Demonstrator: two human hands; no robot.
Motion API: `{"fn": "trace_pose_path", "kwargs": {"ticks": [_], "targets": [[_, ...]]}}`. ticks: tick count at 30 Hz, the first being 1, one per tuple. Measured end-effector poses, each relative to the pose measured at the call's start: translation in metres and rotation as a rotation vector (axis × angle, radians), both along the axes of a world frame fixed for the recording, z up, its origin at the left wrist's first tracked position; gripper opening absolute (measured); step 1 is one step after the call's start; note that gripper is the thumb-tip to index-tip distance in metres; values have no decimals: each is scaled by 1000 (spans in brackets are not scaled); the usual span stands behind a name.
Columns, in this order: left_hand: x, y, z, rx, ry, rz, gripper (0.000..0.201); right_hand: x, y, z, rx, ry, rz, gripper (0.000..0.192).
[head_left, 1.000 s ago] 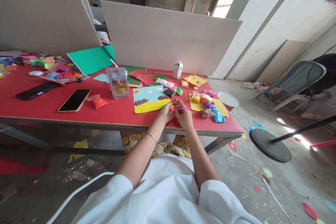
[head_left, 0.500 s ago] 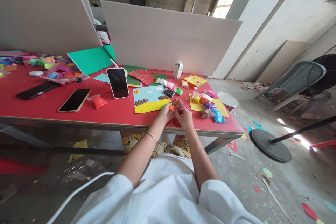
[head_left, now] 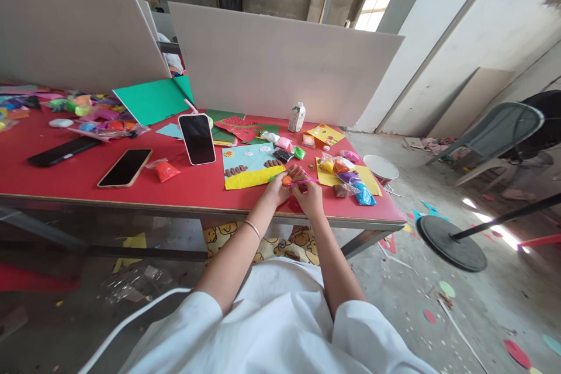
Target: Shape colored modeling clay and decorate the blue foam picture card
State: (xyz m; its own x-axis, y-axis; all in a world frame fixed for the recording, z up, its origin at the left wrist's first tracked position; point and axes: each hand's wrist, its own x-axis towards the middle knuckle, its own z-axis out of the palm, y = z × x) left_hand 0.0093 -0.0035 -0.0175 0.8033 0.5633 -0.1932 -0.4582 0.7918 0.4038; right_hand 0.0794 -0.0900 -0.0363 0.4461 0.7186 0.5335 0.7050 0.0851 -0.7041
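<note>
Both my hands meet over the near edge of the red table. My left hand pinches a small orange lump of clay. My right hand grips a thin pink stick tool whose tip touches the orange clay. Just beyond my hands lies a blue and yellow paper picture with brown clay pieces and small flowers on it. To the right, several small bags of coloured clay rest on a yellow sheet.
A phone stands propped upright behind the picture; two more phones lie flat to the left. A small milk carton, coloured paper sheets and more clay bags crowd the table. White boards stand behind it. A white bowl and a chair are to the right.
The propped phone's screen showed a picture one second ago and is dark now. My hands have hardly moved.
</note>
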Motion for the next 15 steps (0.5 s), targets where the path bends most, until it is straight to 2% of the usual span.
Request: {"fn": "trace_pose_path", "kwargs": {"ticks": [15], "targets": [[0,0,-3,37,-3,27,38,-1,0,-1,24,14,-61,17]]}}
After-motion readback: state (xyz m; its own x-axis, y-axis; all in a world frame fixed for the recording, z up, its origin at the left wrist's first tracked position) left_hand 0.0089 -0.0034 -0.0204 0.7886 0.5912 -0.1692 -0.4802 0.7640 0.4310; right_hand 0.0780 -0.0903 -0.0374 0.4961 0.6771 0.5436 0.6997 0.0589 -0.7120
